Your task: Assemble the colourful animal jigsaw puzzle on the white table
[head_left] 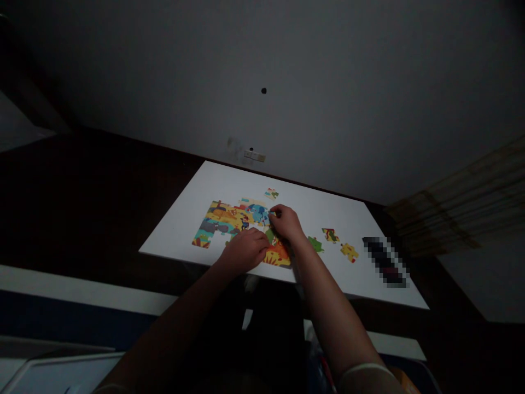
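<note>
1. Pressing down at the right edge of the joined picture, the right hand [286, 221] has its fingertips bunched together on a small blue jigsaw piece [266, 217]; whether they pinch it or only push it flat I cannot tell in this dim light.
2. That piece lies directly under and just left of those fingertips, touching the blue patch of the assembled jigsaw [235, 221], which stretches away to the left of the fingers along its long side.
3. Resting nearer the person, the left hand [246, 249] lies palm down with its fingers loosely curled and together on the lower edge of the puzzle, just beside the orange section [278, 255]; it seems to steady the work rather than hold anything.
4. So the right hand is the nearer one to the piece; the left sits below and to the left of it, the two hands almost touching.
5. Off to the right of the right fingers lie loose pieces on the white board [180, 230]: a green piece [315, 244] near the wrist, a red-and-green piece [330, 235] beyond it, and a yellow piece [349, 251] farther still.
6. One more loose piece [271, 193] sits just beyond the fingertips, apart from the joined part.
</note>
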The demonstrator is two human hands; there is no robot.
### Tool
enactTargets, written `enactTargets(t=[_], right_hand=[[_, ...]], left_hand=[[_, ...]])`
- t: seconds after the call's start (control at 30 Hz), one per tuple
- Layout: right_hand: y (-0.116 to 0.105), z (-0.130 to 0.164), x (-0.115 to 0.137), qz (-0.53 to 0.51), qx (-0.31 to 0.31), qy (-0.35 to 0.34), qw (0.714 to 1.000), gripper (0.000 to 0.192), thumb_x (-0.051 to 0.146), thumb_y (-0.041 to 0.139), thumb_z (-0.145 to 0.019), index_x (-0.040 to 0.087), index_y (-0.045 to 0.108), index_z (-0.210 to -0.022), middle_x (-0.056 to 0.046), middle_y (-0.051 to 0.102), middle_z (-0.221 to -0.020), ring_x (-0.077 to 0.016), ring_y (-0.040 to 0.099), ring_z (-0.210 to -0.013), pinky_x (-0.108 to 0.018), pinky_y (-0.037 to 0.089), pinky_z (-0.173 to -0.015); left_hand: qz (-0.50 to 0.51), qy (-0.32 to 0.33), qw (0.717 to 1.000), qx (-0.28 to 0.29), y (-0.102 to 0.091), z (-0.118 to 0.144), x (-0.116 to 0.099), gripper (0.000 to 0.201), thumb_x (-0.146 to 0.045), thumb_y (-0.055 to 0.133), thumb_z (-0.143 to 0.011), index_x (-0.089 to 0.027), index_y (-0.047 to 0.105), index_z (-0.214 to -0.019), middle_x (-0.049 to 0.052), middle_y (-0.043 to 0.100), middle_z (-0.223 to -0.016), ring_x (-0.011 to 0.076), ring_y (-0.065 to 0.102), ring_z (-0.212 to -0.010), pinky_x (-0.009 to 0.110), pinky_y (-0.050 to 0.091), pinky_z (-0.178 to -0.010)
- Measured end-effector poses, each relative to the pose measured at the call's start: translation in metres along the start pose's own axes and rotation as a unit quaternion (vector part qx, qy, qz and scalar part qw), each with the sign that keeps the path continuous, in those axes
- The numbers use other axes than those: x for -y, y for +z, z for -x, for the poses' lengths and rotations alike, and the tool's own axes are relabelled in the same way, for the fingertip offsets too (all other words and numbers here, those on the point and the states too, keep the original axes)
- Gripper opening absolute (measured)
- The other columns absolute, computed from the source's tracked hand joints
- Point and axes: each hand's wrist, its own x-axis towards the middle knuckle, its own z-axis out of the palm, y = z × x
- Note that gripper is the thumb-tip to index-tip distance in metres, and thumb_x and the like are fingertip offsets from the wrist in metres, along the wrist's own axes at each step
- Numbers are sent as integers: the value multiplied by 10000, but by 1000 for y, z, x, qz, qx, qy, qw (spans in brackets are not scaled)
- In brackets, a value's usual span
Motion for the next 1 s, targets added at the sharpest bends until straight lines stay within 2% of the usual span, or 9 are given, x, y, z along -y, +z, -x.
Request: enactTargets(t=[0.2,0.4,0.6,0.8,0.93,1.0], right_hand=[[-2,-3,-1,38,1,-9,999,319,261,730,-1134,317,941,-1367,-119,946,-1336,-348,881,-1255,-452,680,-1185],[-1,-1,-2,61,10,-6,998,292,237,755,-1157,196,903,-1405,-154,935,-1378,-302,869,-1244,-401,652,-1169],[4,7,-3,89,7,-29,996,294,358,827,-1151,274,921,-1417,-164,907,-1387,-370,858,-1283,-456,669,-1177],[6,14,-1,122,0,-41,992,356,390,795,-1188,201,924,-1460,-215,860,-1443,-382,798,-1425,-472,604,-1317],[5,19,4,124,7,-51,991,355,398,764,-1208,208,918,-1466,-236,849,-1446,-404,779,-1443,-493,577,-1343],[4,23,8,126,4,-50,991,355,366,743,-1218,195,896,-1489,-236,832,-1492,-397,767,-1451,-489,569,-1338]], left_hand=[[3,19,999,31,4,-1,2,312,-146,673,-1120,-298,914,-1247,85,930,-1314,321,847,-1280,501,658,-1175],[8,29,999,36,2,-1,0,373,-130,670,-1108,-334,917,-1301,87,932,-1350,347,845,-1305,552,659,-1150],[4,21,999,31,4,-2,0,342,-162,654,-1132,-357,904,-1262,70,924,-1330,322,846,-1306,511,657,-1178],[-8,19,1000,7,1,-2,-4,321,-167,677,-1128,-329,913,-1274,114,912,-1329,354,827,-1330,550,663,-1201],[-33,-20,999,-12,-4,-2,-10,302,-227,707,-1138,-267,893,-1373,167,871,-1456,384,777,-1466,574,595,-1326],[-52,-53,997,-26,-3,-2,-12,372,-256,708,-1142,-204,851,-1481,210,828,-1577,418,730,-1559,612,535,-1403]])
